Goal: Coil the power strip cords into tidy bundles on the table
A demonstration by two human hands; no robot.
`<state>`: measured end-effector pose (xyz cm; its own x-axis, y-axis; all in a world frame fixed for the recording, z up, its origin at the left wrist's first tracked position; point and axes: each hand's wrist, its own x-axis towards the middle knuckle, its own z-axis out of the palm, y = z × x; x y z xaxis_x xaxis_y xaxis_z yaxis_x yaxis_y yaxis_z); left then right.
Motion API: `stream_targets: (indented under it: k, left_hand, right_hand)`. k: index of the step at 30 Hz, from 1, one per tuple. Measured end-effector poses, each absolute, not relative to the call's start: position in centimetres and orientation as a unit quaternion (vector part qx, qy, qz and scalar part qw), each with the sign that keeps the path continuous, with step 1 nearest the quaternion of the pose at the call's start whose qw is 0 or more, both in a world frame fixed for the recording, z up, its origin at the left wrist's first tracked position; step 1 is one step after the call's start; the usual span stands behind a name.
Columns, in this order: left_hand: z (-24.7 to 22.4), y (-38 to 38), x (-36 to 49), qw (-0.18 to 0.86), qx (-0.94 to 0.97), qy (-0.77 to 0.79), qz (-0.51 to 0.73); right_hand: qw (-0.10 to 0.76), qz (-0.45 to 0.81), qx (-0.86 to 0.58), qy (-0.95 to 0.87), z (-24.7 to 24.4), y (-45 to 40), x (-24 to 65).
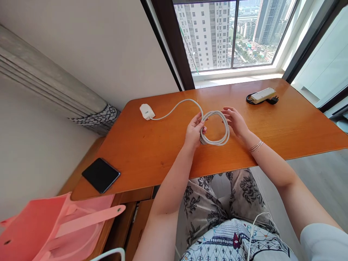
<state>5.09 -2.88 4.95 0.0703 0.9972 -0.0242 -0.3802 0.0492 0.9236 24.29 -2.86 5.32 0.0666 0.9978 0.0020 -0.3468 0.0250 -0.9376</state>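
Wooden table (pixel 146 152) (coiled cable (pixel 217 143) above) by a window (pixel 206 36)

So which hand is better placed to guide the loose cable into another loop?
Probably the right hand: it is spread open at the edge of the coil, with no firm grip visible. The left hand, though nearer the loose cable, is pinching the coil, so seems less free.

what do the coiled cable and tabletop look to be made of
Coiled cable: probably smooth plastic or rubber sheathing, judging by its even, rounded loops. Tabletop: apparently varnished wood, with orange-brown colour, soft sheen and small knot-like marks.
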Motion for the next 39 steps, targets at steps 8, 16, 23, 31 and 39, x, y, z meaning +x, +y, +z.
stream_targets:
  k: [8, 16, 23, 31, 39]
  left_hand:
    - [4.8, -5.0, 5.5, 0.67, 0.598, 0.299, 0.324]
    - [5.1, -5.2, 5.0, 0.639, 0.657, 0.336, 0.216]
    - [5.7, -4.4, 4.2, 0.566, 0.677, 0.393, 0.258]
    - [4.3, -2.5, 3.0, 0.468, 0.638, 0.475, 0.385]
    - [3.9, -2.1, 3.5, 0.381, 0.612, 0.453, 0.524]
  right_hand:
    - [0.458, 0.71, -0.395, -0.36, 5.5, -2.1, 25.2]
    - [0.566, 0.643, -0.386, -0.341, 5.2, -1.7, 25.7]
    - [0.594, 0.329, -0.531, -0.508, 4.1, -1.4, 26.1]
    - [0.356, 0.062, -0.599, -0.714, 5.0, -2.8, 26.6]
    - [0.387, -0.024, -0.56, -0.732, 5.7, -3.2, 26.3]
